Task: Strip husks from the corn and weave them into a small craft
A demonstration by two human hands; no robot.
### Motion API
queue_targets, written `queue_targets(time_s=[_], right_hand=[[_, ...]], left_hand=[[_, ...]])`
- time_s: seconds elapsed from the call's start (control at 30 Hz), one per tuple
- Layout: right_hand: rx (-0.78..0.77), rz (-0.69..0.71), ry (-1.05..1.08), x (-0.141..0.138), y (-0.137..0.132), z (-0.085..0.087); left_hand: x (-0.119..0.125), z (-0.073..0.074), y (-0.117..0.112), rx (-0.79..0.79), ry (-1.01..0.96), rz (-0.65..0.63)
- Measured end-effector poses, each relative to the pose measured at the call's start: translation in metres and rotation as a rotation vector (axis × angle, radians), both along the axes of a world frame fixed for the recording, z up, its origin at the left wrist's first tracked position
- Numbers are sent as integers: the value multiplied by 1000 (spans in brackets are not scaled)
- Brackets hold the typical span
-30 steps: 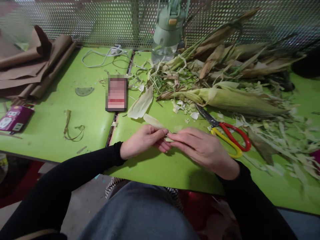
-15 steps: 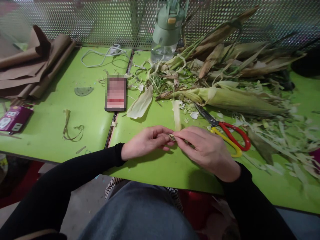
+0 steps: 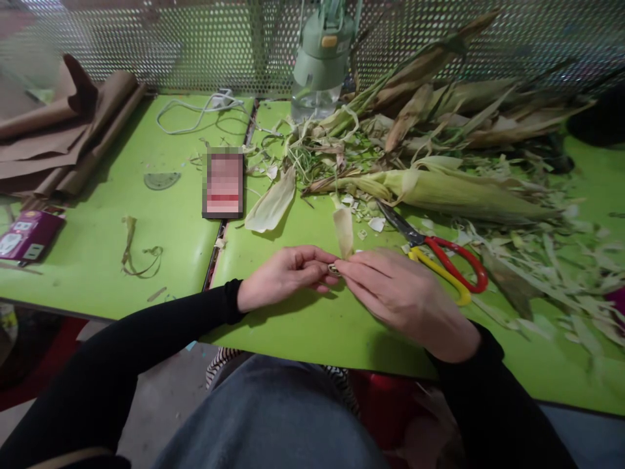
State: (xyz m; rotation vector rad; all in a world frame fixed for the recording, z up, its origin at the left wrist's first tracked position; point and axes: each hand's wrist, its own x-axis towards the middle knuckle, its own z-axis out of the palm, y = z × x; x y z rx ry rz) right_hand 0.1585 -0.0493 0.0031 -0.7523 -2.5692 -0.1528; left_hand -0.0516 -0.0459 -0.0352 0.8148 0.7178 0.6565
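Between the fingertips of both hands is a small coiled piece of corn husk (image 3: 334,268), pale green and partly covered by the fingers. My left hand (image 3: 290,273) pinches it from the left. From the other side, the fingertips of my right hand (image 3: 405,293) close on it. A pale strip of husk (image 3: 343,228) rises from the right fingertips away from me. Scissors (image 3: 430,251) with one red and one yellow handle lie just beyond my right hand, blades pointing to the upper left. A loose flat husk piece (image 3: 271,203) rests beyond my left hand.
Dried husks (image 3: 439,117) and a green corn husk bundle (image 3: 469,195) fill the back right, with shreds (image 3: 561,286) at right. A water bottle (image 3: 322,65), phone (image 3: 223,182), white cable (image 3: 180,117), protractor (image 3: 162,180), brown paper (image 3: 97,130) and purple box (image 3: 32,236) are on the green table.
My right hand has turned slightly, its wrist shifting right and toward me. The pale strip at its fingertips now shows a broader face. My left hand keeps its pinch.
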Motion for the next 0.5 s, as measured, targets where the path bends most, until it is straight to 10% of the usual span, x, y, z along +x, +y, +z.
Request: queue_targets(time_s=[0.5], right_hand=[[-248, -65, 102, -1, 3, -9]], left_hand=[[1, 1, 1, 29, 25, 24]])
